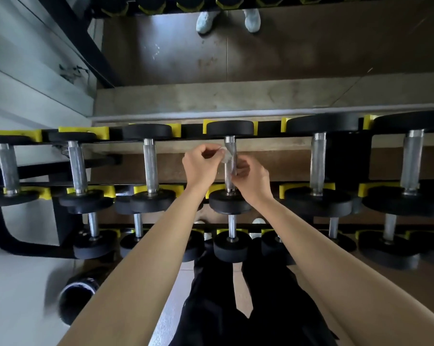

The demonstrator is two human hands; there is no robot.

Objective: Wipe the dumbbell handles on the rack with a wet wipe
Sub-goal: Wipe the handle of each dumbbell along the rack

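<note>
reaching out from the near edge, two bare arms meet at one dumbbell handle (230, 161) in the middle of the top row of the rack (1, 236). the left hand (202, 166) is curled almost closed, and its thumb and fingers pinch a small white wet wipe (225, 156). the wipe is pressed on the left side of the shiny handle, near its far end. the right hand (252, 178) is on the right side of the same handle, with its fingers bent around it; it looks like it pinches the wipe's other end there too, but that part is hidden, so i cannot tell for sure. the handle runs from a black weight (229, 128) on the far side to another black weight (229, 203) on the near side. both sit in yellow holders (212, 189). more dumbbells lie side by side to the left and right, and the ones on the right are bigger. a lower row of dumbbells (232, 245) sits nearer, under the arms. black trousers (261, 308) show at the bottom. past the rack is a mirror (311, 46), which shows two pale shoes (227, 20) on a brown floor.
</note>
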